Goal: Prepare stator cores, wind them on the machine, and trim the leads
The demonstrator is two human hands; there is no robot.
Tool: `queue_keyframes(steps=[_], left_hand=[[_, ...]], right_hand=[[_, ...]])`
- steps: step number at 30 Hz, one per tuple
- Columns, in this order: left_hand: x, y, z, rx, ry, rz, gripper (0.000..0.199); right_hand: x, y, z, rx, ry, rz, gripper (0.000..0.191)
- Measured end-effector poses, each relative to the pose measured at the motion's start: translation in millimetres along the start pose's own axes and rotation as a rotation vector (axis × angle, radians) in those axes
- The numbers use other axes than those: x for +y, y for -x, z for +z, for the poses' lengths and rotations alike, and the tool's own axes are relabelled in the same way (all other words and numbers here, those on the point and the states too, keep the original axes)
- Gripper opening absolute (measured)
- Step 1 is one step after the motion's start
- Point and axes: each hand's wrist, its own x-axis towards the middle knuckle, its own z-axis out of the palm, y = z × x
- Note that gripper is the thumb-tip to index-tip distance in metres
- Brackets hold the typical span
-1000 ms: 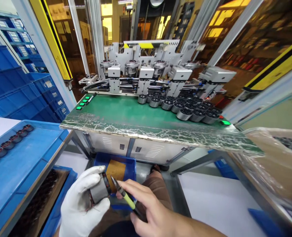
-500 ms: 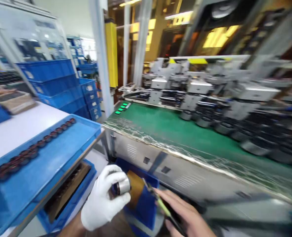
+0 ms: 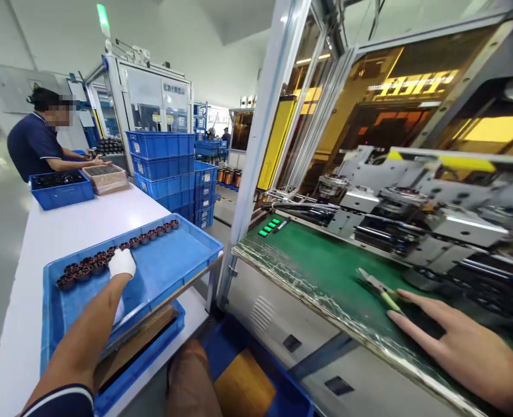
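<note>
My left hand (image 3: 122,263), in a white glove, reaches into a blue tray (image 3: 165,272). Its closed fingers are at a row of small copper-wound motor stators (image 3: 85,267), on one at the row's near side; the fingertips are partly hidden. On the green mat (image 3: 312,269) to the right lies a pair of pliers (image 3: 376,284) with yellow-green handles, jaws pointing away and left. The bare thumb and forefinger of my right hand (image 3: 460,341) are on either side of those handles, holding them loosely at the mat.
Stacked blue crates (image 3: 161,162) stand behind the white table (image 3: 141,208). A co-worker (image 3: 37,142) is at its far left, by a blue bin (image 3: 61,191) and a carton (image 3: 106,180). A machine with metal fixtures (image 3: 413,214) lines the mat. Below is a blue bin (image 3: 291,385).
The view has swung left. My left hand has carried a metal-ringed stator from in front of me to the row in the tray. My right hand has brought the pliers onto the green mat.
</note>
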Motion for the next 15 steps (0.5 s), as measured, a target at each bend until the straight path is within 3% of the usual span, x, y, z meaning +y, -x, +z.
queue_keyframes(steps=[4, 8, 15], left_hand=[[-1.4, -11.8, 43.7, -0.003, 0.028, 0.0, 0.041], [-7.4, -25.5, 77.3, -0.05, 0.08, -0.006, 0.052], [-30.0, -36.7, 81.6, -0.052, 0.188, -0.052, 0.057]], right_hand=[[16.5, 3.9, 12.4, -0.009, 0.032, -0.022, 0.061], [13.7, 7.6, 6.7, -0.012, 0.04, 0.007, 0.063], [-17.6, 9.9, -12.1, -0.062, 0.053, 0.07, 0.062]])
